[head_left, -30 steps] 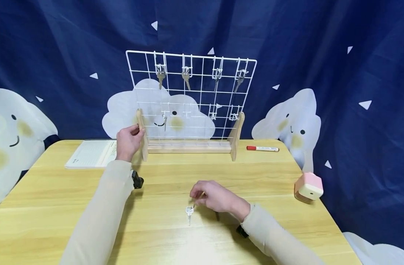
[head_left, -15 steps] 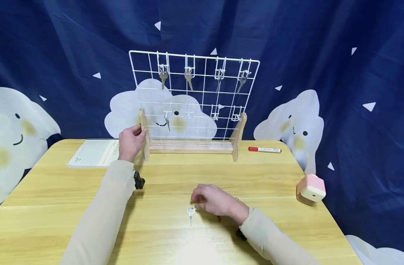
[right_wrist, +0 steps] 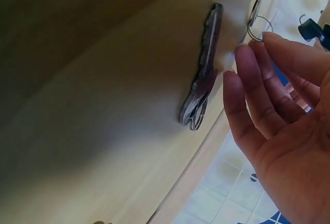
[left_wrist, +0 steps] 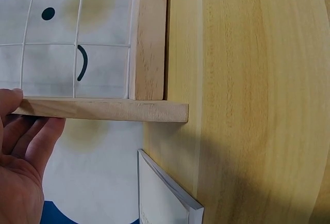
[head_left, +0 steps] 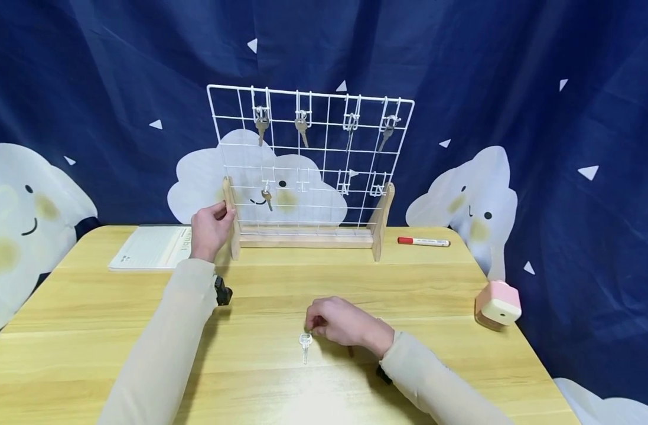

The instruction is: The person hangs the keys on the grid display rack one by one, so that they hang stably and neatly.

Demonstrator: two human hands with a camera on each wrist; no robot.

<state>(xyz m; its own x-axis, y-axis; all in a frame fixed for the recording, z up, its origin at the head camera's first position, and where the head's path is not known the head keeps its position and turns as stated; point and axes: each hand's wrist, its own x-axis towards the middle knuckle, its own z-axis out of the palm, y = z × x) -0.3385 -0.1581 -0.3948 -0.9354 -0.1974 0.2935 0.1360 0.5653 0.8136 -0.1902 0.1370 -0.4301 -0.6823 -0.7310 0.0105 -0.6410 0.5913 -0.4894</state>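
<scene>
1. The right hand (head_left: 341, 322) rests on the pale wooden tabletop (head_left: 90, 330), its grip loose and holding nothing, fingertips (right_wrist: 242, 59) just beside the small silver key on a ring (head_left: 305, 343).
2. The key lies flat on the tabletop, just left of that grip.
3. The left hand (head_left: 209, 227) has its grip wrapped round the left wooden post of the white wire grid rack (head_left: 308, 159).
4. A white booklet (head_left: 150, 247) lies left of that grip; five keys hang on the rack.

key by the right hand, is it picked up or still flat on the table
Flat on the table. The silver key lies on the wood just in front of the right hand, whose fingertips reach its ring without lifting it.
</scene>
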